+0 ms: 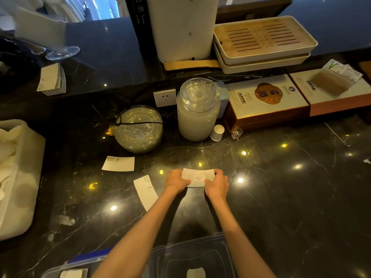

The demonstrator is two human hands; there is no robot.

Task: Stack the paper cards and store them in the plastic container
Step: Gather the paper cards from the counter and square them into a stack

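Note:
Both hands hold one white paper card (197,176) flat over the black marble counter, at the middle of the view. My left hand (176,181) grips its left end and my right hand (217,184) grips its right end. A second card (146,192) lies tilted just left of my left hand. A third card (118,163) lies farther left, in front of a glass bowl. The clear plastic container (192,257) with blue clips sits at the near edge under my forearms, with a few cards (73,273) visible at its left part.
A glass bowl (138,129), a lidded glass jar (197,109), a small white bottle (217,133) and a tiny glass (236,133) stand behind the cards. Boxes (267,101) line the back right. A white tub (18,177) sits at the left edge. Another card stack (52,79) lies far left on the raised ledge.

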